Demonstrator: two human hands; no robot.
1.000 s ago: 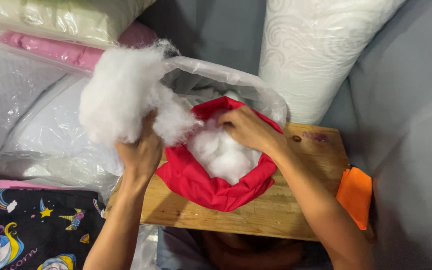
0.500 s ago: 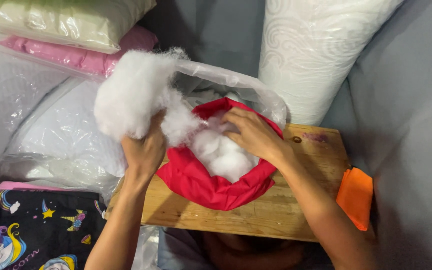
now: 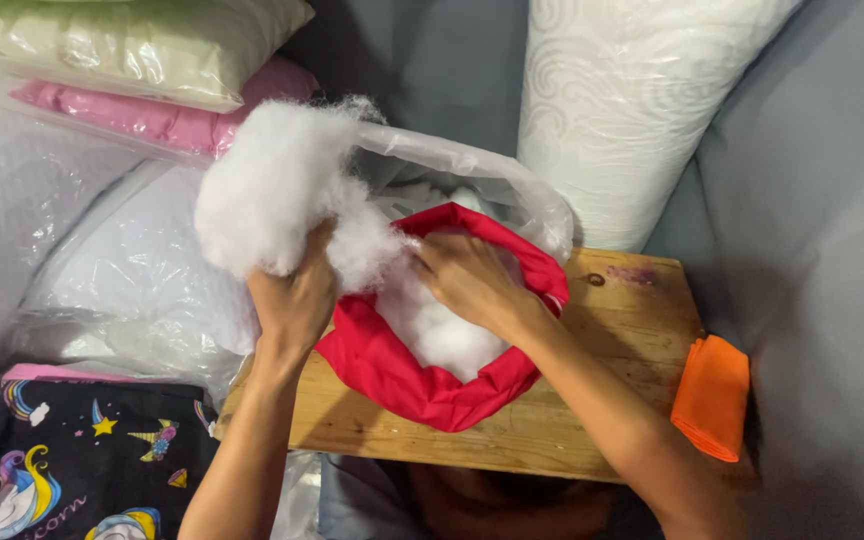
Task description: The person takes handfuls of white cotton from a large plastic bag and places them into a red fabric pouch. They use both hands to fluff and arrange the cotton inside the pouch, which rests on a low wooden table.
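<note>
A red fabric cover lies open on a wooden board, part filled with white fibre stuffing. My left hand grips a big clump of white stuffing held up just left of the cover's mouth. My right hand reaches into the opening, palm down, fingers pressed on the stuffing inside. A clear plastic bag with more stuffing stands open right behind the cover.
Plastic-wrapped pillows are stacked at the left: cream, pink, white. A tall white quilted roll stands at the back. A folded orange cloth lies right of the board. Dark unicorn-print fabric is at the lower left.
My left hand has carried the clump of stuffing to the right, closer to the cover's mouth. My right hand has pushed a little further into the opening.
</note>
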